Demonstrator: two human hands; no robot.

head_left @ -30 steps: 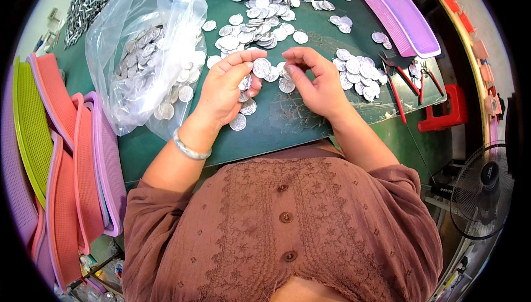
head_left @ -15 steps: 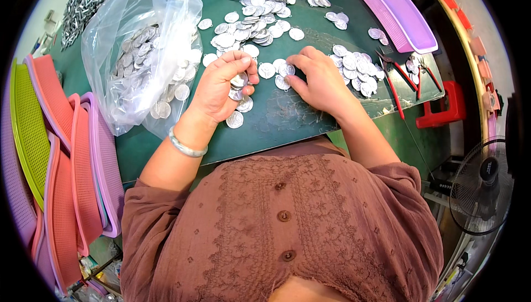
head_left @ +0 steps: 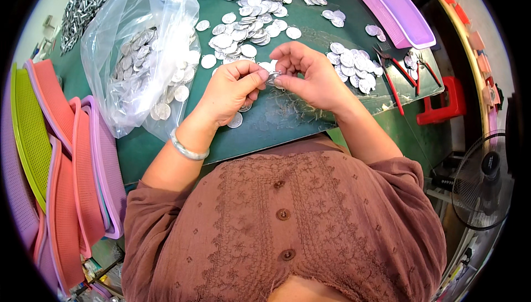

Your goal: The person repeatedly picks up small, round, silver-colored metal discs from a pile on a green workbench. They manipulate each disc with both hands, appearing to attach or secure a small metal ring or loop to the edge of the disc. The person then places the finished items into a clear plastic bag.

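Note:
My left hand [head_left: 228,91] is closed, its thumb and forefinger pinching at silver coin-like medals [head_left: 273,76] between the two hands. My right hand [head_left: 316,81] curls in from the other side, its thumb tip against the same medals; how many are held is hidden by the fingers. Beneath my left hand, a loose medal [head_left: 235,120] lies on the green table [head_left: 287,114]. A large heap of medals [head_left: 260,9] spreads beyond my hands. To the right of my right hand sits a smaller pile [head_left: 354,65].
A clear plastic bag [head_left: 138,75] holding medals lies at left. Red-handled pliers [head_left: 394,83] and a purple basket [head_left: 395,12] are at right. Stacked coloured baskets [head_left: 63,191] stand left of the table. Dark metal pieces [head_left: 91,6] lie far left. A red stool [head_left: 445,103] and fan [head_left: 484,180] stand right.
My hands have come together over the medals. The left hand turned toward the right with its pinch, and the right hand lifted off the small group on the table.

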